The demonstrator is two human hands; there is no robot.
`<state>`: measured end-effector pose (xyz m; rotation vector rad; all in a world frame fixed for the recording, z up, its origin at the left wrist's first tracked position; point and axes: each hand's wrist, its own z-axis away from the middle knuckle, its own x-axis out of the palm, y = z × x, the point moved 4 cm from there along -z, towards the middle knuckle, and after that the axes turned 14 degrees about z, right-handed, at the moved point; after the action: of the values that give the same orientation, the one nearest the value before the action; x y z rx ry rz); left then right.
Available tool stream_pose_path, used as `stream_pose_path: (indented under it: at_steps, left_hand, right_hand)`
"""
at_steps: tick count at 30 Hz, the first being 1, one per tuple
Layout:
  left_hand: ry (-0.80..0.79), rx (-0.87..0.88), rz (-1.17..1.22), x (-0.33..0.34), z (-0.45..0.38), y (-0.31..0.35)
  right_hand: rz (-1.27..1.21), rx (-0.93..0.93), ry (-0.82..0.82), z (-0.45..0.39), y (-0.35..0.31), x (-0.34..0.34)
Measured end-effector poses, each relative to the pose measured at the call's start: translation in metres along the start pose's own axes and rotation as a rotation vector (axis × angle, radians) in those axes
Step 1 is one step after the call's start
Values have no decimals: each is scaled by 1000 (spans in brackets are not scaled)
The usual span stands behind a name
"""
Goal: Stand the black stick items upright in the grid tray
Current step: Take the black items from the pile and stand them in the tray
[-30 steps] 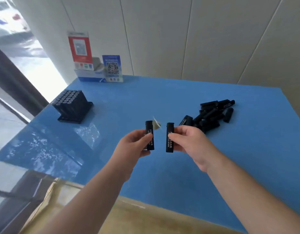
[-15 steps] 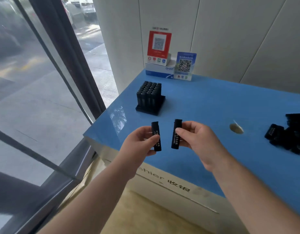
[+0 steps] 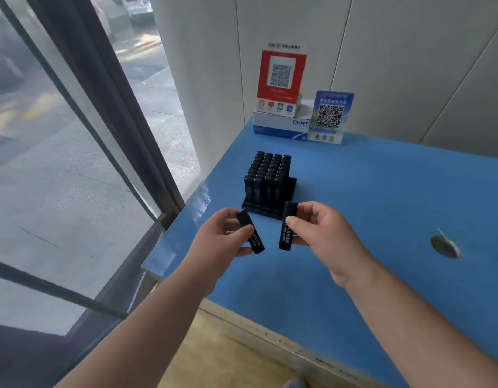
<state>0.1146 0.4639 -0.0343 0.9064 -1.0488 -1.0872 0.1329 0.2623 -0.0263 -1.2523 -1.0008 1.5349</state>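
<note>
Since the earlier frame you had brought both hands closer to the grid tray (image 3: 291,184), which now sat just beyond your fingers on the blue table (image 3: 382,191). Your left hand (image 3: 220,239) pinched one black stick (image 3: 250,232), tilted with its top leaning left. Your right hand (image 3: 323,233) pinched a second stick (image 3: 287,226), held nearly upright. The standing sticks (image 3: 269,173) filled most of the tray, a bare strip showing at its right edge.

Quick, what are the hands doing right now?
Left hand: holding a black stick.
Right hand: holding another black stick.
</note>
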Motion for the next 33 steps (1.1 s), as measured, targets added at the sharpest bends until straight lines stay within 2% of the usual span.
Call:
stream_pose_path:
  at_steps: [5, 9, 16, 22, 26, 33]
  left_hand:
    - [-16, 18, -10, -2, -37, 24]
    - [-48, 132, -265, 5, -66, 43]
    - [-240, 416, -572, 24, -120, 73]
    - [-460, 603, -806, 33, -145, 65]
    - [-635, 814, -933, 38, -142, 60]
    - [-680, 891, -969, 40, -142, 57]
  right_hand:
    - [26, 28, 8, -37, -8, 5]
    - [-13, 58, 66, -51, -8, 4]
    - [125, 73, 265, -60, -2, 0]
    - [194, 48, 428, -51, 1, 2]
    - [252, 36, 519, -45, -2, 4]
    - [311, -9, 510, -51, -8, 10]
